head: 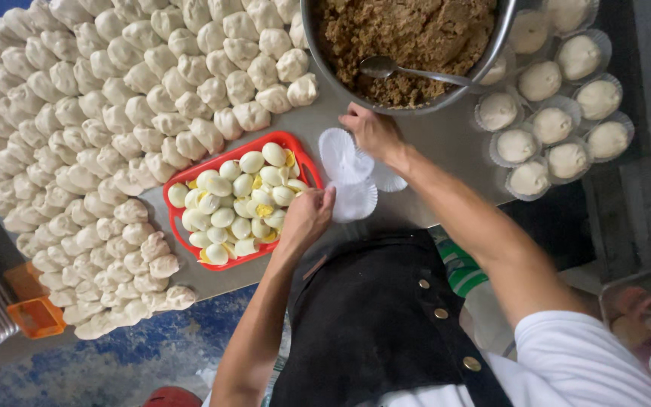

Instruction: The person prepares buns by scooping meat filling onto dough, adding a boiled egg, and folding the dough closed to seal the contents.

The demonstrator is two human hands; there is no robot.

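Observation:
A stack of white fluted paper liners (343,157) lies on the metal table (446,136) between my hands. My right hand (373,133) rests on the stack's far edge, fingers curled on it, just below the rim of a big steel bowl (312,38). My left hand (308,217) pinches the edge of a single paper liner (356,202) beside a red tray (178,226) of halved boiled eggs (239,200). The bowl holds brown minced filling (408,34) and a metal spoon (386,68).
Rows of white dough balls (107,128) cover the table's left half. Several filled buns in paper liners (551,124) sit at the right of the bowl. An orange plastic piece (35,316) lies at the lower left. A blue floor (129,362) shows below.

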